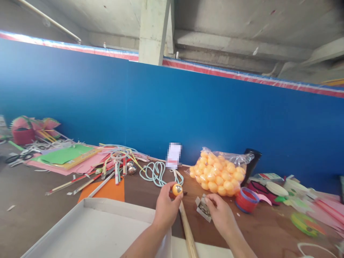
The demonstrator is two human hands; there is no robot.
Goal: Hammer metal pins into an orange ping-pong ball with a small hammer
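My left hand is closed on an orange ball, pinched at the fingertips above the brown table. A wooden stick runs down from under that hand toward me. My right hand is closed on a small silvery packet, just right of the stick. Behind both hands lies a clear bag of orange balls.
A white tray fills the near left. Coloured paper, straws and sticks, a light-blue cord, scissors lie at the back left. A red ring cup, black cup and craft bits crowd the right. A blue wall stands behind.
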